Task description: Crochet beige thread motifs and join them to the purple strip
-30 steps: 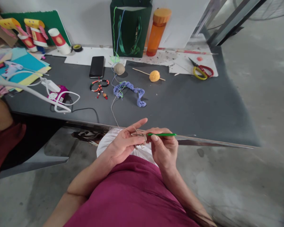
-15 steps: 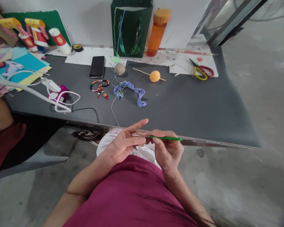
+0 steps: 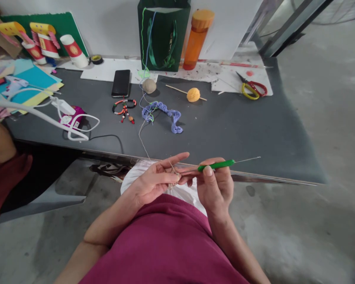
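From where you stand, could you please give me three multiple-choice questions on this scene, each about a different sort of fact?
1. Seen from the head camera, where is the ball of tan yarn relative to the black phone?
A) To its right, apart from it
B) Resting on top of it
C) To its left

2. What colour is the crochet hook's handle in the right hand?
A) Red
B) Yellow
C) Green

3. What state is the orange bottle in?
A) Lying on its side
B) Upright with its cap on
C) Upright with its cap off

Answers:
1. A, because a gap of tabletop separates the ball from the phone.
2. C, because the handle is plainly green.
3. B, because the cap sits on the standing bottle.
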The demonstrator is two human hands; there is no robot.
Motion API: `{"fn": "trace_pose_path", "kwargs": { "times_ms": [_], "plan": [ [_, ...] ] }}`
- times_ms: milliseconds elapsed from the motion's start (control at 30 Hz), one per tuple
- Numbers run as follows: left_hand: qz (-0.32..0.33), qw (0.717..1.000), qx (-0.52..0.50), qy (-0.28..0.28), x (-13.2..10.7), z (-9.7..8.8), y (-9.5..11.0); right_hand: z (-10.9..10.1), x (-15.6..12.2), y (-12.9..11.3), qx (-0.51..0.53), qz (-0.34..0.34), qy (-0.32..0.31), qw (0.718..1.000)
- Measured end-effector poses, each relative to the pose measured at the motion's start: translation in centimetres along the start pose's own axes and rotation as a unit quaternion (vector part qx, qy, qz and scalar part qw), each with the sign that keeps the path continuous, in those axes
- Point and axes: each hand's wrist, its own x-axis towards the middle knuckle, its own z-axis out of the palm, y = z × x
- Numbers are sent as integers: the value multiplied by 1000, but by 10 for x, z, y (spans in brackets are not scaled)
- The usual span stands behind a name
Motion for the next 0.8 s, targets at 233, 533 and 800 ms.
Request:
{"fn": "trace_pose_path", "kwargs": {
  "times_ms": [233,533,800],
  "plan": [
    [14,1000,23,13,-3,0,2,2,-5,-4,-26,-61,-5,998],
    [3,998,-11,-59,-1,0,1,0,3,-8,37,58,-19,997],
    [100,990,77,62,-4,11,-6,16,1,3,95,77,-20,992]
  ]
}}
